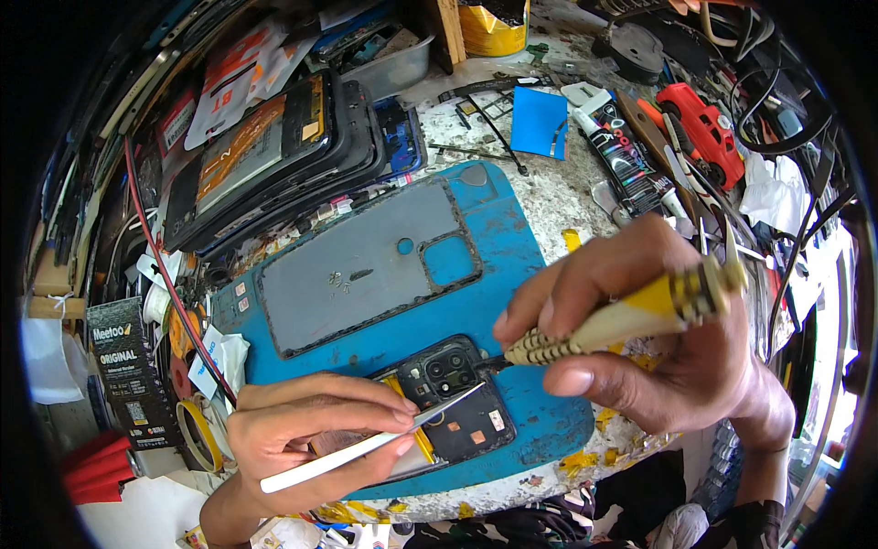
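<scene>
An opened smartphone lies on a blue work mat, its camera block and dark inner frame exposed. Over its lower left side, my left hand pinches white tweezers, whose grey pointed tip reaches across the phone just below the cameras. In my right hand is a screwdriver with a cream and yellow ridged handle. Its dark shaft points down at the phone's edge beside the camera block; exact contact is hard to see. Behind the phone, a grey back cover with a camera cutout lies flat on the mat.
Stacked phones and screen parts stand at the back left. A blue square sheet, a black glue tube and a red toy car lie at the back right. Rolls of tape sit at left.
</scene>
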### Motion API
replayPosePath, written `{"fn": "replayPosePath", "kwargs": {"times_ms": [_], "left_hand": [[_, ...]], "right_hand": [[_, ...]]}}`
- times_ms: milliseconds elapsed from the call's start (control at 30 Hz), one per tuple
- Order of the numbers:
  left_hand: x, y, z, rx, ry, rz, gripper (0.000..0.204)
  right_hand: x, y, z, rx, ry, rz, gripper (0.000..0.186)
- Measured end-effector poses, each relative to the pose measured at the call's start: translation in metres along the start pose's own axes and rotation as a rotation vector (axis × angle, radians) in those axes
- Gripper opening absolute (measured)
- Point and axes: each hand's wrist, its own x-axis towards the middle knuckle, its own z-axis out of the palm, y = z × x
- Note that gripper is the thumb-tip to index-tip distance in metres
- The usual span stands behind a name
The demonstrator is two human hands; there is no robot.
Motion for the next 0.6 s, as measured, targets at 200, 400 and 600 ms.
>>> {"fn": "replayPosePath", "kwargs": {"times_ms": [200,400,600], "left_hand": [[-0.001,0.0,0.0,-0.073,0.001,-0.052,0.023],[0.001,-0.003,-0.002,0.05,-0.043,0.114,0.022],[-0.002,-0.005,0.001,0.01,0.002,0.084,0.026]], "right_hand": [[0.014,-0.011,0.014,-0.117,0.167,-0.121,0.091],[-0.006,0.012,0.041,0.282,0.49,-0.137,0.097],[-0.005,0.008,0.026,0.228,0.423,-0.086,0.078]]}}
